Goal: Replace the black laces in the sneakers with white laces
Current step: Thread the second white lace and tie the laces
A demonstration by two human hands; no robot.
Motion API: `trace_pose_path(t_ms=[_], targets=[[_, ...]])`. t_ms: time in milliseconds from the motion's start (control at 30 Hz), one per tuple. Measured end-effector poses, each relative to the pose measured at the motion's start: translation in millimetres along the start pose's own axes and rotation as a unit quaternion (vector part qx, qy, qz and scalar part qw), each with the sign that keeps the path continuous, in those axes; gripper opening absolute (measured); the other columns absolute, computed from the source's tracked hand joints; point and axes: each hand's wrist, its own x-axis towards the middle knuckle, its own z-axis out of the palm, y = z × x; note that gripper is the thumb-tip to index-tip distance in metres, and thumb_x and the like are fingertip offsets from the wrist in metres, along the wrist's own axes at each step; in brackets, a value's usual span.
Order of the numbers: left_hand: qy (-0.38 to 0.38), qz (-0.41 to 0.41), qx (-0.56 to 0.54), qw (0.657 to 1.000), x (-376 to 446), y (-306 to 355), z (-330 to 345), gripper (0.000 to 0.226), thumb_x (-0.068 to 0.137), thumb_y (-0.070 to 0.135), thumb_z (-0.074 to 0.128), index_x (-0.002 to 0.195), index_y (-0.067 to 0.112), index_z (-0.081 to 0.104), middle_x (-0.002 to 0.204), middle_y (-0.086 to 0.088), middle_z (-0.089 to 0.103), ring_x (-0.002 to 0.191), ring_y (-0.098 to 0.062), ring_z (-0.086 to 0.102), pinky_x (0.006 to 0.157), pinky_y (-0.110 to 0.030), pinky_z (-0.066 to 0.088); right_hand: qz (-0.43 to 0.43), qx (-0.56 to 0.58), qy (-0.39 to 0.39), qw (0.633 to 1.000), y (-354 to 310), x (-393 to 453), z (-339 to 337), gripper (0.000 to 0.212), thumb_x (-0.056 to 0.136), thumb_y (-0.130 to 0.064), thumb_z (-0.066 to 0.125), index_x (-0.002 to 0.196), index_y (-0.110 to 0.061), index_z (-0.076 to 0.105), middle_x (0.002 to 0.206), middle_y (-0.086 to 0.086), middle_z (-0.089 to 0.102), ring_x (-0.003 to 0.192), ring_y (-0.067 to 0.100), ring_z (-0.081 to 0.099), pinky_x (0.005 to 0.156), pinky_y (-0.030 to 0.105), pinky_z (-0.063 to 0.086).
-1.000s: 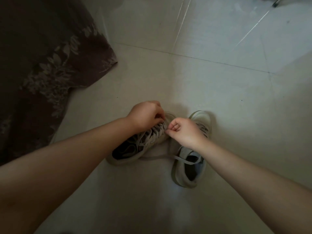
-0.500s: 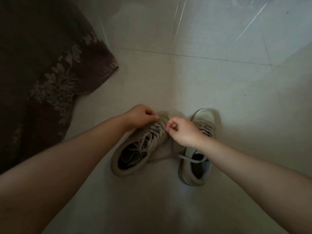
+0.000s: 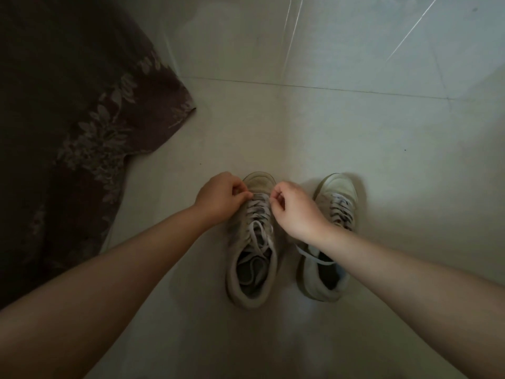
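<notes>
Crouching over the pair, the person had both hands at the toe end of the left sneaker (image 3: 252, 242), w/ the right sneaker (image 3: 329, 242) parked just beside it on the tiled floor (image 3: 382, 160), toes pointing away. Left hand (image 3: 220, 198) was curled, thumb & forefinger pinching the white lace (image 3: 258, 212) at the lowest eyelets on its side; right hand (image 3: 293, 207) was curled the same way on the opp. side, fingertips at the lace edge, tho whether it really gripped the strand I couldn't tell, too dim. Probably held that way to pull the bottom rows snug evenly from both sides. No black lace showed anywhere; both shoes carried pale lacing, w/ loose ends trailing by the right shoe's collar. So prob. late in the job, tightening stage.

Vs. half a sec earlier: the left sneaker had been angled, heel swung toward the dark floral cloth (image 3: 82, 127); now it sat straight, parallel to its mate. The hands were spread a bit wider across the toe, and the loose strand that ran between the shoes was no longer stretched across the gap.
</notes>
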Motion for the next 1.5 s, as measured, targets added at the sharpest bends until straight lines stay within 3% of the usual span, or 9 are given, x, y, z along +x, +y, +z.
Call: trace_pose_path(t_ms=[200, 367, 567, 667, 833, 933, 1133, 1333, 1500], targets=[[-0.064, -0.097, -0.263, 0.958, -4.5, -7.2, -1.9, 0.011, 0.085, 0.014, 0.067, 0.091, 0.005, 0.07, 0.082, -0.009, 0.061, 0.076, -0.012, 0.052, 0.067, -0.02, 0.041, -0.119, -0.038, 0.025, 0.992, -5.7, 0.2, -3.2, 0.012, 0.086, -0.023, 0.063, 0.094, -0.016, 0.068, 0.092, -0.001, 0.054, 0.085, 0.016, 0.053, 0.072, 0.032, 0.047], [-0.086, -0.111, -0.325, 0.935, -7.0, -12.1, 2.1, 0.011, 0.087, 0.013, 0.064, 0.095, 0.007, 0.069, 0.091, -0.008, 0.065, 0.083, -0.01, 0.056, 0.074, -0.018, 0.045, -0.075, -0.078, -0.03, 0.994, -15.5, 8.2, -2.0, 0.014, 0.086, -0.027, 0.06, 0.095, -0.021, 0.069, 0.095, 0.0, 0.054, 0.092, 0.021, 0.057, 0.075, 0.035, 0.049], [-0.074, -0.107, -0.353, 0.926, -7.2, -11.5, 10.3, 0.01, 0.089, 0.011, 0.062, 0.095, 0.007, 0.067, 0.071, 0.008, 0.062, 0.062, 0.007, 0.055, 0.061, -0.006, 0.043, -0.009, -0.164, -0.031, 0.986, -25.8, 13.1, 3.6, 0.023, 0.09, -0.031, 0.053, 0.091, -0.017, 0.07, 0.098, 0.004, 0.063, 0.096, 0.025, 0.058, 0.076, 0.033, 0.05], [-0.055, -0.106, -0.365, 0.923, -10.2, -13.3, 16.9, 0.006, 0.088, 0.012, 0.063, 0.091, 0.009, 0.067, 0.054, 0.017, 0.058, 0.052, 0.01, 0.051, 0.056, -0.005, 0.04, 0.092, -0.084, -0.065, 0.99, -28.1, 17.8, 8.2, 0.019, 0.083, -0.03, 0.058, 0.085, -0.015, 0.069, 0.09, 0.003, 0.067, 0.09, 0.026, 0.063, 0.073, 0.031, 0.051], [-0.037, -0.122, -0.416, 0.9, -12.9, -12.6, 23.9, 0.009, 0.088, 0.012, 0.063, 0.094, 0.008, 0.067, 0.076, 0.002, 0.064, 0.067, -0.001, 0.055, 0.066, -0.009, 0.047, 0.184, -0.004, -0.069, 0.98, -30.4, 23.9, 14.4, 0.024, 0.084, -0.032, 0.058, 0.067, -0.016, 0.05, 0.078, 0.007, 0.054, 0.076, 0.025, 0.056, 0.061, 0.025, 0.037], [-0.038, -0.131, -0.437, 0.889, -12.7, -11.4, 25.8, 0.012, 0.088, 0.01, 0.063, 0.098, 0.006, 0.066, 0.081, -0.002, 0.064, 0.073, -0.006, 0.056, 0.069, -0.011, 0.047, 0.191, 0.011, -0.076, 0.978, -28.5, 24.2, 14.8, 0.033, 0.086, -0.03, 0.056, 0.059, -0.019, 0.04, 0.076, 0.008, 0.049, 0.073, 0.021, 0.049, 0.05, 0.024, 0.03], [-0.047, -0.146, -0.446, 0.882, -12.0, -13.1, 26.7, 0.015, 0.088, 0.011, 0.063, 0.101, 0.003, 0.066, 0.087, -0.004, 0.066, 0.078, -0.01, 0.059, 0.079, -0.019, 0.049, 0.163, -0.074, -0.084, 0.98, -28.2, 27.3, 15.9, 0.014, 0.084, -0.021, 0.059, 0.088, -0.014, 0.071, 0.091, 0.007, 0.068, 0.093, 0.028, 0.064, 0.077, 0.028, 0.051], [-0.044, -0.141, -0.448, 0.882, -15.8, -11.7, 27.3, 0.004, 0.088, 0.012, 0.063, 0.088, 0.011, 0.067, 0.08, -0.001, 0.065, 0.071, -0.006, 0.057, 0.067, -0.012, 0.048, 0.167, 0.073, -0.117, 0.976, -26.3, 23.7, -1.4, 0.014, 0.078, -0.016, 0.07, 0.086, -0.004, 0.075, 0.092, 0.014, 0.072, 0.091, 0.026, 0.067, 0.084, 0.035, 0.052], [0.015, -0.098, -0.36, 0.928, -19.5, -12.7, 26.8, 0.008, 0.085, 0.016, 0.068, 0.077, 0.018, 0.066, 0.065, -0.001, 0.047, 0.06, -0.008, 0.04, 0.055, -0.013, 0.035, 0.126, 0.101, -0.101, 0.982, -23.0, 15.3, 2.3, 0.017, 0.08, -0.022, 0.067, 0.084, -0.007, 0.073, 0.084, 0.011, 0.071, 0.079, 0.021, 0.064, 0.076, 0.033, 0.051]])
